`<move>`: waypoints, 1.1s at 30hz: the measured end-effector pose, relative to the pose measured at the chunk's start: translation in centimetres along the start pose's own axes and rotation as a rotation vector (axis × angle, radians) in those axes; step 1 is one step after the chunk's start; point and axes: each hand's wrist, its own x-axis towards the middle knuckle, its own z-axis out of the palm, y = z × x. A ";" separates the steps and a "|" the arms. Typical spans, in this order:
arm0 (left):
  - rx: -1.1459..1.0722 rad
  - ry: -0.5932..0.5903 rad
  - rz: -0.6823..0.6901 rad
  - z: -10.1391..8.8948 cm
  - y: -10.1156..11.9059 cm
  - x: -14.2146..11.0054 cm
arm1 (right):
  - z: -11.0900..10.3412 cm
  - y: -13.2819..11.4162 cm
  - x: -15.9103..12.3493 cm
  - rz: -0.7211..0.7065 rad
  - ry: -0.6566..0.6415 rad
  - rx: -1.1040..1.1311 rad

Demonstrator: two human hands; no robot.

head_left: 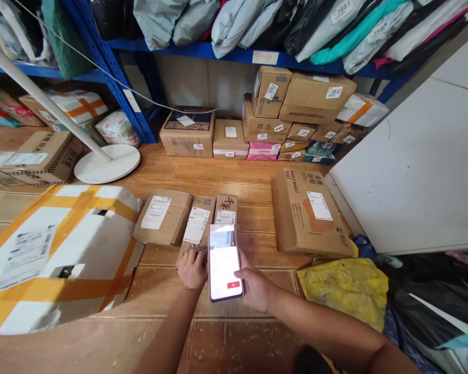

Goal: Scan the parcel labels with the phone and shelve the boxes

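My right hand (255,283) is closed around a smartphone (225,283), its thumb on the lit screen near a red button. The phone is held upright over the floor and hides the lower part of a small cardboard box (226,201) with a shipping label. Just left of the phone, my left hand (193,268) lies with curled fingers at the near end of a narrow labelled carton (198,223). Something dark shows beside its thumb, but I cannot make out what it is. A wider brown parcel (166,210) sits left of the narrow carton.
A large white foam box with orange tape (101,218) stands at the left, near a white round pole base (107,163). At the right are a toast carton (296,218) and a yellow sack (347,285). Blue shelving (234,50) with bagged parcels spans the back.
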 end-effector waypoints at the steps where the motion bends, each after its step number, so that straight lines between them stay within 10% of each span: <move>1: 0.016 0.006 0.015 0.1 -0.1 -0.1 | -0.1 0.3 0.0 0.062 -0.054 0.006; 5: 0.054 0.021 0.022 0.5 -0.6 -0.5 | -1.0 1.4 0.3 0.199 -0.190 0.005; 16: -0.025 0.023 0.013 -0.3 0.0 0.3 | -0.6 1.1 0.7 -0.079 -0.022 -0.156; 33: -0.044 -0.025 -0.017 -0.3 -0.1 0.2 | 0.2 0.4 0.1 -0.099 -0.013 -0.186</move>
